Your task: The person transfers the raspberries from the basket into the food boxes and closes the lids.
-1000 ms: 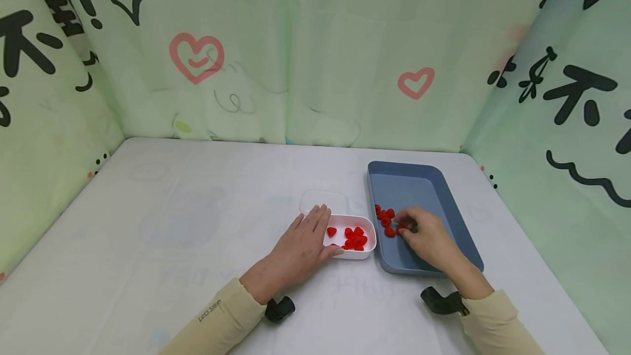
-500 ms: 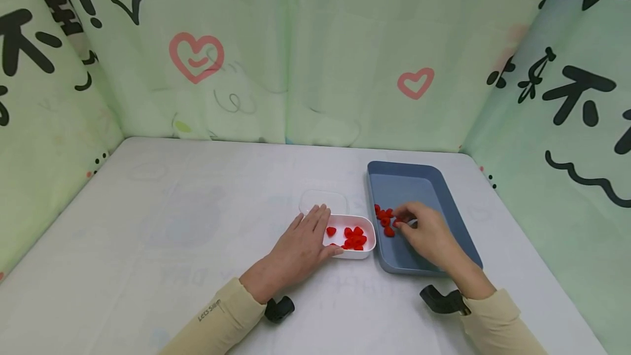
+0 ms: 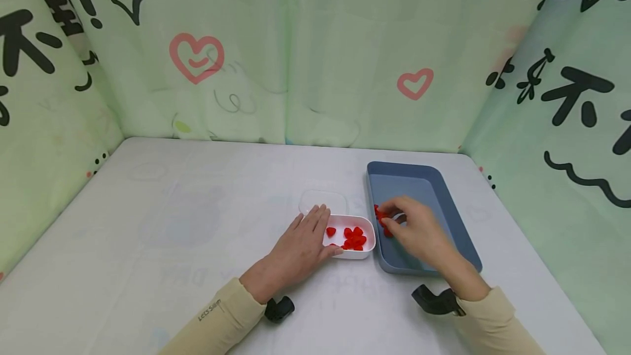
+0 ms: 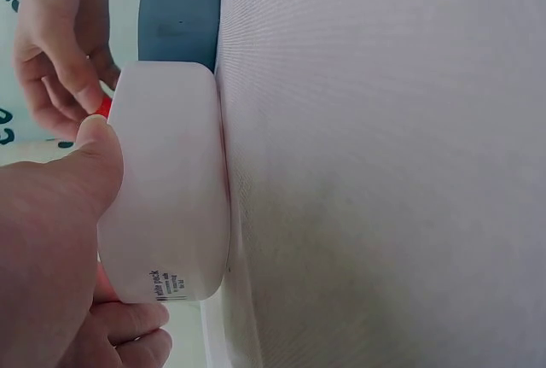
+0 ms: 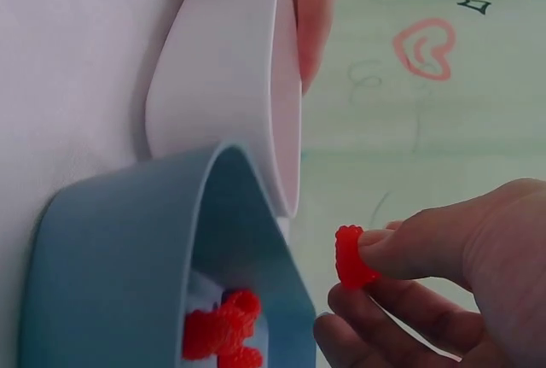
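My left hand (image 3: 300,242) holds the left end of a small white plastic box (image 3: 367,253), its thumb on the near rim and its fingers along the left side. Several red raspberries (image 3: 355,239) lie inside that box. Between thumb and fingertips, my right hand (image 3: 416,229) pinches one red raspberry (image 5: 349,257), raised above the blue tray's left side in the right wrist view. More raspberries (image 5: 223,327) sit in the blue tray (image 3: 419,179) along its left wall, partly hidden by my right hand in the head view.
A clear plastic lid (image 3: 325,199) lies flat behind the white box. The box stands close against the tray's left wall on a white-covered table (image 3: 148,223). Green printed curtains (image 3: 340,43) enclose the table at the back and sides.
My right hand has risen slightly and moved left over the tray's left side, with a raspberry pinched in its fingers. My left hand and the white box have stayed in place.
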The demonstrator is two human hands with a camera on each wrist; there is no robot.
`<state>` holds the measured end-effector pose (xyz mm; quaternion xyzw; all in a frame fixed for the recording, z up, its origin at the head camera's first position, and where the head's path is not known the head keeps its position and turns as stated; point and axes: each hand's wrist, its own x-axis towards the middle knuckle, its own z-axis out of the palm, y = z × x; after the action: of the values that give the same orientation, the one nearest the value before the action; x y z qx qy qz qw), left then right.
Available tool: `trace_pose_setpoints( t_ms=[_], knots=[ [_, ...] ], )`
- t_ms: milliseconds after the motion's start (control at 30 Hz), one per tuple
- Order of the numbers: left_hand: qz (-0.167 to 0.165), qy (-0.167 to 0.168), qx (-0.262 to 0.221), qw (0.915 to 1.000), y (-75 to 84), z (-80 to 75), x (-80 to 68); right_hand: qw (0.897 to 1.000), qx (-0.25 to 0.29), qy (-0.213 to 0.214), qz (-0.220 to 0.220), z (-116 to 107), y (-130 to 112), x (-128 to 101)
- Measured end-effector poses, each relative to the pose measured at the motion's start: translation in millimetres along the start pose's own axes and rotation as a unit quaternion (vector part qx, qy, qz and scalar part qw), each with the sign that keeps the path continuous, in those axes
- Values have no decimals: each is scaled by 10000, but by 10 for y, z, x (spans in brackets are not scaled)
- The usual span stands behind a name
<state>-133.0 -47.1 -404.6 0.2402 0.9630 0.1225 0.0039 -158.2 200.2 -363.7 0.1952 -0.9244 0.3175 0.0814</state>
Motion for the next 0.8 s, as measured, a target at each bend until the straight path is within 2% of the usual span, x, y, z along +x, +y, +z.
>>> trace_pose_setpoints(
  t_ms=[300, 533, 800],
  knots=[
    [-62, -84, 60, 9999, 4, -4, 2, 9991, 27, 1, -430, 86, -133, 15],
    [-28, -35, 125, 9999, -3, -1, -4, 9987, 101, -157, -467, 164, -216, 15],
    [63, 91, 179, 9998, -12, 1, -7, 9968, 416, -332, -595, 257, -270, 20]
  ],
)
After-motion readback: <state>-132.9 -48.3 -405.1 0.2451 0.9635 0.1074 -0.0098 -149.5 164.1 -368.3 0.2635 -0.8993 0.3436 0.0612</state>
